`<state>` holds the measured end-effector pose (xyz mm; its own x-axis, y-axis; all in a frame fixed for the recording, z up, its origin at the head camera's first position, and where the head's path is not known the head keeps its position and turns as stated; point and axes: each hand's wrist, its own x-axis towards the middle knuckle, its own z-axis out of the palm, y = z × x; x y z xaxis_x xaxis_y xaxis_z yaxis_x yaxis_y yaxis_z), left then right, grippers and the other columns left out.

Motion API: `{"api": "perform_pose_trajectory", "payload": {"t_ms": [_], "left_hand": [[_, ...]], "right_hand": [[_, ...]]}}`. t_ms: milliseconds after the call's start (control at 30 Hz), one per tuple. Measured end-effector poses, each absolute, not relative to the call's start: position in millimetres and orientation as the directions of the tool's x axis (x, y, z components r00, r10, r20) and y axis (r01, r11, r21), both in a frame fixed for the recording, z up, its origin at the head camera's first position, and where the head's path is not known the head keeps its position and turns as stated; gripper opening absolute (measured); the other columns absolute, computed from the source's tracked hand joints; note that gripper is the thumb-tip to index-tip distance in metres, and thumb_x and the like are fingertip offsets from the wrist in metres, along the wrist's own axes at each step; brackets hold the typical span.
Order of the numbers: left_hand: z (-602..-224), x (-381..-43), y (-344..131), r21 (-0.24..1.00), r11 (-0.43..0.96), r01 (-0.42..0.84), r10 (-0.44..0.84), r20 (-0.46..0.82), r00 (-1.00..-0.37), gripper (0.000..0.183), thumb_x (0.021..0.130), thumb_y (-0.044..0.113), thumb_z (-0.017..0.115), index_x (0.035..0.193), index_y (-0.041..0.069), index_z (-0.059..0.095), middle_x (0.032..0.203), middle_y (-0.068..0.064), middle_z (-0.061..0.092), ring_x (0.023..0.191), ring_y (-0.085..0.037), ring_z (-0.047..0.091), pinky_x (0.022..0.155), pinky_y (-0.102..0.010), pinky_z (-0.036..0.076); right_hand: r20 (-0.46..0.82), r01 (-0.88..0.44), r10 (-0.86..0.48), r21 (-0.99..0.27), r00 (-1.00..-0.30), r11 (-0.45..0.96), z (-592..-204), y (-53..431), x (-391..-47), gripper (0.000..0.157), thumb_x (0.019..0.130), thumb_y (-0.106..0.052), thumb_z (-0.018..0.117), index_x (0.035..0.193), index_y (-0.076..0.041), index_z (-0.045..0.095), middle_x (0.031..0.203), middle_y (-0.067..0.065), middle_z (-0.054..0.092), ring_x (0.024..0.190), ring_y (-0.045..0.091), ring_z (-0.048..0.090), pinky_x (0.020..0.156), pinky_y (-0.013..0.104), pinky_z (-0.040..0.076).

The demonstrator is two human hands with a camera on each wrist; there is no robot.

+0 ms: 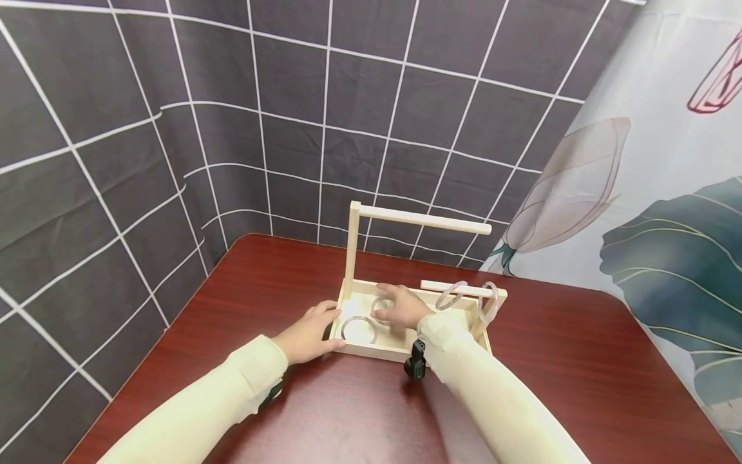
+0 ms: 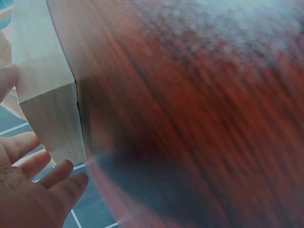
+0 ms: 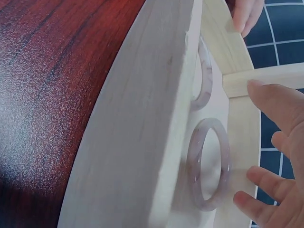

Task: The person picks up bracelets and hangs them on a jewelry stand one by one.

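Observation:
A pale wooden tray (image 1: 371, 351) carries two bars on posts. Inside it lie two translucent, pale pinkish bangles, one at the left (image 1: 344, 327) and one (image 3: 194, 166) beneath my right hand. The right hand (image 1: 406, 308) reaches over the front wall with its fingers spread around that second bangle, none of them closed on it. My left hand (image 1: 307, 334) rests at the tray's left end, thumb by the front corner and relaxed fingers along the end wall. Two more bangles hang on the lower bar (image 1: 426, 285): one midway (image 1: 442, 299), one near its post (image 1: 494, 309).
The upper bar (image 1: 426, 219) juts rightward from the tall left post (image 1: 351, 251). A dark red wooden table (image 1: 278, 277) bears the tray. Behind stands a dark cloth (image 1: 290, 148) with white grid lines, with a floral curtain (image 1: 580, 258) to the right.

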<state>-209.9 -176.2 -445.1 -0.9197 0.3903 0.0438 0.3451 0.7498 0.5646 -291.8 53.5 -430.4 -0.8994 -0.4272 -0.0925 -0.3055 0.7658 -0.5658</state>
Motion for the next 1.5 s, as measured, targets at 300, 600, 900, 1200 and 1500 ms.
{"api": "perform_pose_trajectory", "payload": {"t_ms": [300,600,900,1200,1500], "left_hand": [[-444.5,-209.6,-176.2,0.560,0.748,0.355,0.397,0.051,-0.916,0.065,0.086,0.028,0.072,0.136,-0.007,0.049,0.142,-0.019,0.041,0.131,-0.036,0.040,0.107,-0.047,0.036],[-444.6,-208.9,-177.1,0.566,0.745,0.353,0.401,0.042,-0.915,0.065,0.087,0.029,0.071,0.136,-0.007,0.048,0.144,-0.020,0.040,0.132,-0.037,0.038,0.107,-0.048,0.035],[-444.4,-208.3,-176.7,0.572,0.747,0.340,0.392,0.034,-0.919,0.066,0.087,0.029,0.071,0.137,-0.006,0.048,0.144,-0.018,0.039,0.133,-0.037,0.037,0.107,-0.048,0.035],[-447.3,-209.1,-177.0,0.565,0.749,0.346,0.392,0.043,-0.919,0.067,0.087,0.030,0.072,0.137,-0.006,0.047,0.144,-0.018,0.040,0.133,-0.037,0.038,0.107,-0.049,0.035],[-448.2,-208.8,-177.2,0.564,0.746,0.354,0.395,0.053,-0.917,0.066,0.087,0.030,0.072,0.136,-0.007,0.048,0.144,-0.018,0.040,0.133,-0.037,0.038,0.107,-0.048,0.035]], "right_hand": [[-0.120,-0.273,-0.435,-0.624,-0.892,0.732,-434.1,57.1,-293.7,0.071,0.078,-0.020,0.078,0.140,-0.003,0.049,0.137,0.018,0.054,0.130,0.033,0.047,0.108,0.045,0.036],[-0.161,-0.239,-0.415,-0.612,-0.896,0.754,-445.2,60.1,-301.3,0.074,0.076,-0.023,0.081,0.142,-0.008,0.049,0.136,0.018,0.054,0.129,0.034,0.047,0.107,0.046,0.037],[-0.169,-0.227,-0.382,-0.568,-0.908,0.791,-445.0,57.8,-299.8,0.082,0.071,-0.020,0.085,0.144,-0.011,0.047,0.135,0.015,0.055,0.129,0.032,0.047,0.107,0.045,0.036],[-0.148,-0.264,-0.380,-0.496,-0.913,0.827,-439.7,54.5,-294.1,0.085,0.064,-0.020,0.089,0.140,-0.011,0.052,0.130,0.020,0.053,0.120,0.034,0.051,0.103,0.045,0.041],[-0.125,-0.287,-0.379,-0.454,-0.917,0.844,-441.8,52.2,-294.0,0.083,0.065,-0.024,0.089,0.139,-0.012,0.053,0.124,0.019,0.055,0.114,0.033,0.052,0.097,0.045,0.044]]}}
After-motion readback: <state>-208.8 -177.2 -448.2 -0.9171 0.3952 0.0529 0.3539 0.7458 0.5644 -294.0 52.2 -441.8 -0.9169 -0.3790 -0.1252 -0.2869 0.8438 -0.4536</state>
